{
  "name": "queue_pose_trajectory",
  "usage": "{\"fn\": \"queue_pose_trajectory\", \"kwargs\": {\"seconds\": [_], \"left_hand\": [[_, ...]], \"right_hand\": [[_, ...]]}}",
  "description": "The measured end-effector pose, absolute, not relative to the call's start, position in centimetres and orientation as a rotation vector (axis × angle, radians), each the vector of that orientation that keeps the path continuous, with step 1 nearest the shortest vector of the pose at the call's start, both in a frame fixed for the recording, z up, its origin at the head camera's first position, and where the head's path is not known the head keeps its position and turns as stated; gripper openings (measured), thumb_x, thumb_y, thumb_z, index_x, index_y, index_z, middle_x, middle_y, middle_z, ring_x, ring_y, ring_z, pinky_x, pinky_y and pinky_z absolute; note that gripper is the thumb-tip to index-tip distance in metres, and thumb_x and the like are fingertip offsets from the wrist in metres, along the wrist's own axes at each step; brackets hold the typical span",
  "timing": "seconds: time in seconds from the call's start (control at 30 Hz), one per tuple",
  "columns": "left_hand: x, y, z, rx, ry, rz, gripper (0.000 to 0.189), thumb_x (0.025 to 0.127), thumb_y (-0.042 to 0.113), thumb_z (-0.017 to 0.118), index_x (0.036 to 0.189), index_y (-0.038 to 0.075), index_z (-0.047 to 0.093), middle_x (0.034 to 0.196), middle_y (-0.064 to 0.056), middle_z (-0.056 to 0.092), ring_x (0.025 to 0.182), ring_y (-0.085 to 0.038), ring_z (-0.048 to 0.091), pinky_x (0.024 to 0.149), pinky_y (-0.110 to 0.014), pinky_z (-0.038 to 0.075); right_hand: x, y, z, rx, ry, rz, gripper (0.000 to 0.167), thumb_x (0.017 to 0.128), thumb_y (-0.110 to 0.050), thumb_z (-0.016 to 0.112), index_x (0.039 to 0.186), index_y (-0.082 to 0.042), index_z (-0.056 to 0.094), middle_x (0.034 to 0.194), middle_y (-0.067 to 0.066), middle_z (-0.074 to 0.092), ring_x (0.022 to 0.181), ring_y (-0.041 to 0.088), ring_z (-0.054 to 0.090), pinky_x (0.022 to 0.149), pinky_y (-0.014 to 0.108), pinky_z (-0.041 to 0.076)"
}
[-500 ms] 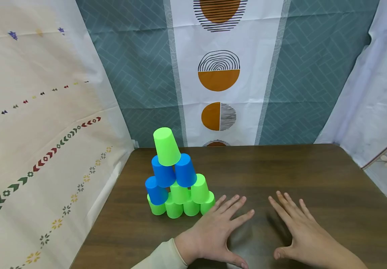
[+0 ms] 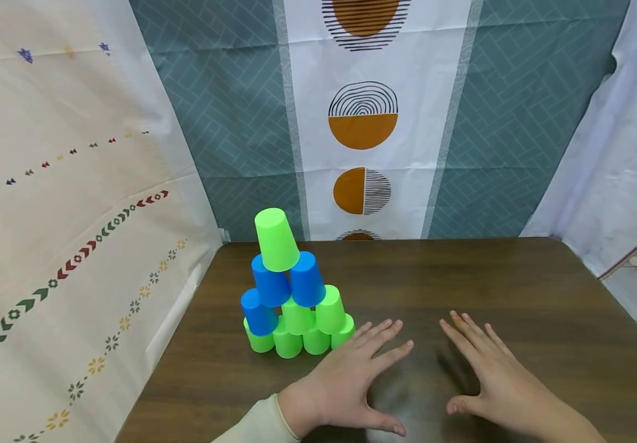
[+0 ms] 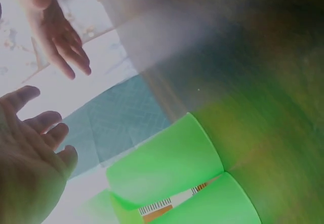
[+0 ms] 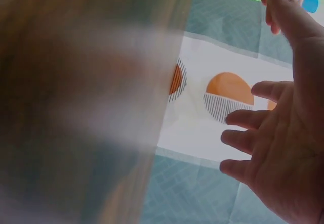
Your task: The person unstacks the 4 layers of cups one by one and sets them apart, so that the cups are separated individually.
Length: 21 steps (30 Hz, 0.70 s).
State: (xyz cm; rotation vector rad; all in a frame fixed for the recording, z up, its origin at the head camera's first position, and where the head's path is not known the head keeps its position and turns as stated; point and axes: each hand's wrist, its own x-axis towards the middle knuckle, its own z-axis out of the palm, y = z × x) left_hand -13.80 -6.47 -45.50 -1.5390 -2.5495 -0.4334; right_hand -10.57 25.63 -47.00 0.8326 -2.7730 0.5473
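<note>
Upside-down plastic cups form a pyramid on the left of the table in the head view. Its bottom row is green (image 2: 287,342), and the row above has a blue cup (image 2: 260,312) beside two green cups (image 2: 330,310). Two blue cups (image 2: 307,280) come higher, and a single green cup (image 2: 277,240) tops them. My left hand (image 2: 343,387), fingers spread, hovers in front of the pyramid's right end, holding nothing. Farther right, my right hand (image 2: 495,384) is also spread and empty. Green cups (image 3: 167,163) appear close beside the left hand (image 3: 30,158) in the left wrist view.
The brown wooden table (image 2: 434,277) extends right and behind the hands. A teal and white patterned cloth (image 2: 240,123) hangs beyond its far edge. Pale curtains flank both sides, one with embroidered rows (image 2: 74,258) at the left.
My left hand has drifted slightly left, and my right hand has shifted a little left and up. The pyramid stands the same; the head view has moved slightly.
</note>
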Motion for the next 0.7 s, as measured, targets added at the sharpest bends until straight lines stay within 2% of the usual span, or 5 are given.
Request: {"fn": "queue_pose_trajectory", "kwargs": {"seconds": [0.17, 0.27, 0.4, 0.57, 0.7], "left_hand": [[-13.5, -8.1, -44.3, -1.521, -2.498, -0.697, 0.112, 0.082, 0.070, 0.078, 0.168, 0.027, 0.021, 0.175, 0.005, 0.007, 0.160, -0.016, 0.013, 0.128, -0.042, 0.024], [-13.1, -9.4, -43.4, -1.473, -2.496, -0.820, 0.106, 0.083, 0.065, 0.080, 0.166, 0.029, 0.026, 0.174, 0.007, 0.013, 0.158, -0.014, 0.020, 0.124, -0.042, 0.034], [-12.1, -11.3, -42.0, -1.388, -2.454, -0.987, 0.100, 0.083, 0.056, 0.085, 0.164, 0.028, 0.033, 0.172, 0.007, 0.023, 0.154, -0.016, 0.031, 0.115, -0.041, 0.046], [-11.9, -14.1, -40.2, -1.317, -2.135, -1.134, 0.084, 0.085, 0.039, 0.089, 0.152, 0.008, 0.050, 0.158, -0.011, 0.047, 0.143, -0.030, 0.048, 0.111, -0.039, 0.050], [-12.1, -16.5, -39.0, -1.152, -1.878, -1.223, 0.061, 0.090, 0.031, 0.086, 0.133, -0.005, 0.062, 0.136, -0.023, 0.061, 0.126, -0.033, 0.061, 0.107, -0.032, 0.052]], "right_hand": [[-11.2, 25.1, -46.1, 0.851, -2.743, 0.612, 0.130, 0.068, -0.063, 0.089, 0.169, -0.021, 0.019, 0.173, 0.008, 0.020, 0.159, 0.032, 0.018, 0.130, 0.036, 0.000], [-11.6, 24.7, -45.4, 0.839, -2.755, 0.673, 0.125, 0.071, -0.057, 0.091, 0.169, -0.024, 0.021, 0.172, 0.006, 0.022, 0.153, 0.044, 0.028, 0.128, 0.055, 0.017], [-12.4, 24.0, -44.4, 0.799, -2.737, 0.720, 0.114, 0.076, -0.048, 0.093, 0.167, -0.028, 0.028, 0.168, 0.004, 0.034, 0.142, 0.047, 0.044, 0.105, 0.072, 0.043], [-13.6, 22.9, -43.2, 0.763, -2.673, 0.733, 0.098, 0.081, -0.048, 0.089, 0.162, -0.027, 0.039, 0.157, -0.003, 0.047, 0.138, 0.030, 0.052, 0.103, 0.057, 0.049], [-15.2, 21.8, -42.1, 0.805, -2.666, 0.808, 0.089, 0.085, -0.050, 0.085, 0.160, -0.026, 0.042, 0.154, -0.007, 0.050, 0.137, 0.025, 0.054, 0.104, 0.055, 0.050]]}}
